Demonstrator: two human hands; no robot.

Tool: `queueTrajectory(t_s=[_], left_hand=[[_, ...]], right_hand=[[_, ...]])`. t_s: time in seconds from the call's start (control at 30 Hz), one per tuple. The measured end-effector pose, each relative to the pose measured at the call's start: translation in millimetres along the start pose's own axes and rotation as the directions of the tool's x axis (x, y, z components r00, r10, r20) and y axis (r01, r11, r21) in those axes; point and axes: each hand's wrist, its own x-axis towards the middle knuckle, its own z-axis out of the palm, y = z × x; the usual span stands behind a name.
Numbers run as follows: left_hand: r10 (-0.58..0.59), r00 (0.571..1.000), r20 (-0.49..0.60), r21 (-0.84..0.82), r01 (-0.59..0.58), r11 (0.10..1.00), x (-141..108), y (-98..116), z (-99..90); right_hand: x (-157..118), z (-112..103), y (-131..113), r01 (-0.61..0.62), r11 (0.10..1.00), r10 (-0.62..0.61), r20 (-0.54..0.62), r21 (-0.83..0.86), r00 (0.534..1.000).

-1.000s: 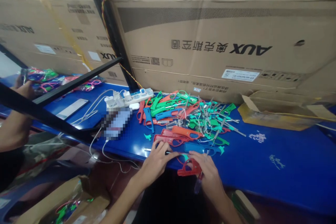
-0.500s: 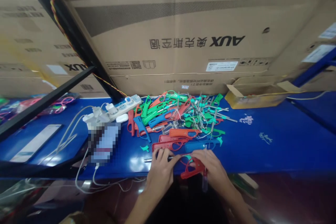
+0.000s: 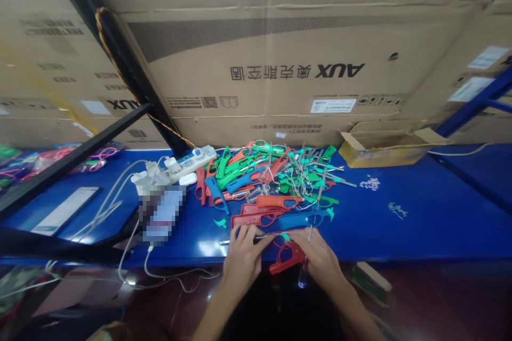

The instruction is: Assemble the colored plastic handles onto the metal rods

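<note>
A red long-nosed gas lighter [image 3: 288,259] is held between my two hands near the front edge of the blue table. My left hand [image 3: 244,253] is closed round its front end, and a metal tube [image 3: 225,242] sticks out to the left. A teal trigger [image 3: 285,237] shows between the hands. My right hand [image 3: 318,253] grips the lighter's red body. Tucked in the same hand is what looks like a screwdriver [image 3: 303,276], clear handle down and thin shaft up. My fingers hide much of the lighter. A blue casing half [image 3: 298,220] lies just beyond.
Behind my hands spreads a pile of green, red and blue lighter casings [image 3: 240,170], metal tubes and wires. A power strip [image 3: 192,162], a phone [image 3: 162,216] and cables lie left. An open carton [image 3: 384,154] stands back right. A black bar [image 3: 80,157] crosses at left.
My view has shifted slightly. The red lighter body has swung a little to the left and down, and the clear handle has tilted left. Both hands keep their hold.
</note>
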Motion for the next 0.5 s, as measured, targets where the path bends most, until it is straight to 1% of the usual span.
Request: queueTrajectory(t_s=[0.07, 0.13, 0.17, 0.23, 0.3, 0.33, 0.37, 0.43, 0.5], left_hand=[[-0.016, 1.000, -0.005, -0.011, 0.016, 1.000, -0.4, 0.3, 0.4], [-0.020, 1.000, -0.003, -0.011, 0.020, 1.000, -0.3, 0.3, 0.6], [-0.018, 1.000, -0.001, -0.007, 0.018, 1.000, -0.2, 0.2, 0.6], [-0.014, 1.000, -0.002, 0.001, 0.014, 1.000, 0.2, -0.2, 0.2], [-0.011, 1.000, -0.005, 0.004, 0.011, 1.000, 0.6, -0.5, -0.5], [-0.008, 1.000, -0.005, 0.003, 0.008, 1.000, 0.8, -0.7, -0.7], [-0.003, 1.000, -0.008, -0.001, 0.003, 1.000, 1.0, -0.8, -1.0], [0.002, 1.000, -0.014, -0.015, -0.002, 1.000, 1.1, -1.1, -1.1], [-0.003, 1.000, -0.022, -0.031, 0.002, 1.000, 0.7, -1.3, -0.9]], right_hand=[[-3.2, -1.6, 0.7, -0.049, 0.995, 0.054, -0.064, 0.085, 0.996], [-9.3, -2.9, 1.6, -0.115, 0.977, 0.143, -0.155, 0.179, 0.977], [-12.8, -4.1, 2.0, -0.165, 0.961, 0.209, -0.196, 0.220, 0.958], [-18.6, -8.6, 3.1, -0.302, 0.911, 0.371, -0.236, 0.281, 0.898], [-20.9, -16.9, 5.8, -0.429, 0.853, 0.499, -0.222, 0.298, 0.838], [-20.6, -22.0, 8.0, -0.461, 0.842, 0.522, -0.205, 0.280, 0.828], [-19.3, -27.3, 10.9, -0.469, 0.849, 0.515, -0.182, 0.244, 0.837], [-14.8, -36.3, 17.9, -0.440, 0.880, 0.464, -0.132, 0.177, 0.876], [-9.0, -41.2, 25.0, -0.419, 0.900, 0.434, -0.140, 0.121, 0.890]])
